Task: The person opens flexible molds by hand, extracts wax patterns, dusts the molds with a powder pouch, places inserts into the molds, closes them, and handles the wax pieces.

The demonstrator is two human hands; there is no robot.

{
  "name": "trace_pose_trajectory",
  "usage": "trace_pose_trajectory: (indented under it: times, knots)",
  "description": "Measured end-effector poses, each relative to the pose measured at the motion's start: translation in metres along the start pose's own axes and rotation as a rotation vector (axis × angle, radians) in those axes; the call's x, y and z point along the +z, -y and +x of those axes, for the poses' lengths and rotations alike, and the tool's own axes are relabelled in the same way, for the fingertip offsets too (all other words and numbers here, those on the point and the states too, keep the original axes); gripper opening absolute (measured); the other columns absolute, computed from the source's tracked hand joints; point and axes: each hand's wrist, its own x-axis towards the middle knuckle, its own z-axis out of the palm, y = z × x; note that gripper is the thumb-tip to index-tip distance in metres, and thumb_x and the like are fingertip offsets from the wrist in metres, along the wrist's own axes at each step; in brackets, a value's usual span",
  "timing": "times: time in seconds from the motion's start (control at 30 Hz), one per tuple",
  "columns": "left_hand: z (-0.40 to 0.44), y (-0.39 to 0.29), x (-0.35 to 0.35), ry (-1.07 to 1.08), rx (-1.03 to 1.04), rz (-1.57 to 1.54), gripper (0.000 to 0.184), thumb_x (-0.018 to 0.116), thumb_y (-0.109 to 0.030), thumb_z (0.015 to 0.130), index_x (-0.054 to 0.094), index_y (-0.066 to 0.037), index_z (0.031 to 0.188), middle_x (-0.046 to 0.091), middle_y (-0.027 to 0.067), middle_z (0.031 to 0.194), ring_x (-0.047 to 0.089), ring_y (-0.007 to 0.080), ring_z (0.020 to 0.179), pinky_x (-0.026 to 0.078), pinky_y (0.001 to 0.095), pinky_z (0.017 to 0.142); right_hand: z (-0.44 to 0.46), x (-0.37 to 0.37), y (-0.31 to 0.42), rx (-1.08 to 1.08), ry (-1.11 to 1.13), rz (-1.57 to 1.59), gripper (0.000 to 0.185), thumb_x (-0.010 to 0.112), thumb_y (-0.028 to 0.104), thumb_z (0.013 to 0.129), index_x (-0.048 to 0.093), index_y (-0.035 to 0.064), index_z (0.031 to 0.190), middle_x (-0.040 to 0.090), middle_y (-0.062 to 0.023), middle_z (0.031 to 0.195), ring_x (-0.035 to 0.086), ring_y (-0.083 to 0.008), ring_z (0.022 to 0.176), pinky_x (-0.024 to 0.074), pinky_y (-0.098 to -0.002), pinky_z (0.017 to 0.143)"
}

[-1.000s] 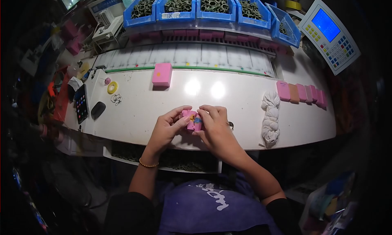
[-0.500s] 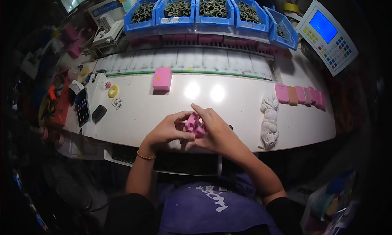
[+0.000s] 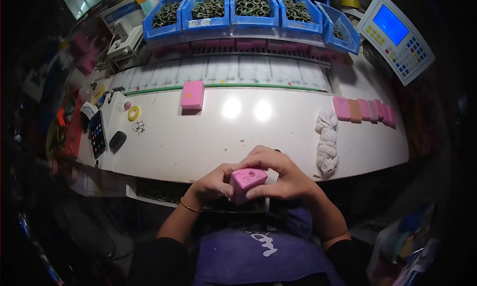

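Both hands grip a pink rubber mould (image 3: pixel 246 180) at the front edge of the table. It is a closed-up block with a small round hollow in its upper face. My left hand (image 3: pixel 214 182) wraps its left side, thumb pressed low on the block. Around the far and right sides curls my right hand (image 3: pixel 280 177), its thumb across the near face. Farther back on the table stands another pink mould (image 3: pixel 193 96) with a yellow dot. Below the hands, an open drawer (image 3: pixel 154 192) holds dark greenish pieces.
Blue bins (image 3: pixel 206 10) of greenish ring-shaped pieces line the back. At right are a white cloth bundle (image 3: pixel 327 144), a row of pink and tan moulds (image 3: pixel 365 109) and a keypad panel with screen (image 3: pixel 395 37). A phone (image 3: pixel 98 134), black mouse (image 3: pixel 117 141) and yellow tape roll (image 3: pixel 133 113) lie left.
The pink mould was spread apart in the fingers and is now pressed together as one block. Both hands have moved nearer my body with it. Small bits now lie on the table.
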Motion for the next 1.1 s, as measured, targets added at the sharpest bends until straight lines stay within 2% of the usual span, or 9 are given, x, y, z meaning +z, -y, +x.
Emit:
trace_pose_trajectory:
  times: [0.23,0.37,0.4,0.53,0.67,0.73,0.87,1.0,1.1]
  knots:
    - [0.001,0.006,0.021,-0.021,0.058,-0.032,0.063,0.084,-0.029,0.077,0.060,0.001,0.126,0.065,0.0066,0.111,0.061,0.0135,0.105,0.049,0.0270,0.091,-0.012,0.009,-0.006,-0.033,0.025,0.030,0.035,0.082,0.021,0.081,0.069,0.0071,0.110,0.058,-0.0061,0.096,0.054,-0.0211,0.090,0.0436,-0.0307,0.081]
    - [0.000,0.002,0.039,-0.110,-0.021,-0.227,0.050,0.080,-0.025,0.082,0.063,0.000,0.121,0.065,0.0043,0.107,0.061,0.0105,0.099,0.049,0.0259,0.089,-0.014,0.016,-0.009,-0.107,-0.195,-0.220,0.032,0.056,0.033,0.100,0.066,0.0045,0.108,0.060,-0.0124,0.092,0.058,-0.0263,0.088,0.0455,-0.0355,0.079]
    - [0.001,0.003,0.039,-0.131,-0.026,-0.140,0.047,0.078,-0.022,0.084,0.062,0.000,0.122,0.065,0.0038,0.107,0.061,0.0099,0.098,0.050,0.0253,0.087,-0.014,0.017,-0.011,-0.132,-0.284,-0.292,0.045,0.041,0.034,0.106,0.068,0.0019,0.089,0.061,-0.0132,0.077,0.060,-0.0274,0.073,0.0466,-0.0369,0.068]
    - [0.005,0.010,0.053,-0.123,-0.096,-0.063,0.042,0.075,-0.020,0.091,0.060,0.001,0.123,0.065,0.0025,0.104,0.061,0.0080,0.092,0.051,0.0236,0.080,-0.021,0.022,-0.017,-0.193,-0.526,-0.197,0.063,0.036,0.033,0.109,0.060,-0.0007,0.062,0.054,-0.0110,0.055,0.052,-0.0250,0.048,0.0407,-0.0356,0.049]
    - [0.006,0.009,0.061,-0.142,-0.117,-0.118,0.045,0.076,-0.019,0.090,0.058,0.001,0.126,0.066,0.0048,0.106,0.065,0.0109,0.095,0.053,0.0261,0.084,-0.026,0.017,-0.016,-0.197,-0.463,-0.199,0.062,0.036,0.036,0.109,0.064,-0.0009,0.067,0.056,-0.0108,0.061,0.055,-0.0232,0.052,0.0423,-0.0345,0.052]
    - [0.005,0.002,0.060,-0.141,-0.133,-0.104,0.046,0.076,-0.017,0.089,0.058,0.002,0.126,0.067,0.0051,0.105,0.065,0.0114,0.095,0.054,0.0265,0.085,-0.028,0.014,-0.024,0.014,-0.543,-0.100,0.059,0.038,0.040,0.108,0.067,-0.0007,0.078,0.060,-0.0104,0.071,0.058,-0.0208,0.061,0.0446,-0.0324,0.057]
    - [0.007,-0.035,0.048,-0.541,0.166,0.141,0.044,0.078,-0.009,0.085,0.059,0.004,0.123,0.069,0.0081,0.097,0.068,0.0119,0.083,0.056,0.0255,0.076,-0.039,-0.011,-0.026,0.070,-0.613,-0.329,0.032,0.058,0.031,0.101,0.067,0.0005,0.104,0.062,-0.0130,0.095,0.059,-0.0230,0.090,0.0487,-0.0327,0.071]
    - [0.054,-0.099,0.008,-1.001,0.572,0.893,0.041,0.084,-0.025,0.077,0.065,0.001,0.102,0.073,0.0081,0.083,0.068,0.0117,0.072,0.053,0.0261,0.065,-0.062,-0.005,-0.042,0.168,-0.556,-0.568,0.032,0.073,0.014,0.086,0.066,0.0017,0.115,0.060,-0.0146,0.112,0.054,-0.0290,0.105,0.0486,-0.0380,0.085]
    - [0.104,-0.139,-0.032,-1.321,0.483,1.319,0.053,0.082,-0.041,0.070,0.063,-0.001,0.100,0.072,0.0143,0.089,0.070,0.0265,0.082,0.054,0.0382,0.077,-0.065,-0.001,-0.052,0.124,-0.536,-0.719,0.036,0.075,0.010,0.082,0.066,0.0014,0.116,0.060,-0.0151,0.113,0.055,-0.0321,0.105,0.0485,-0.0395,0.088]
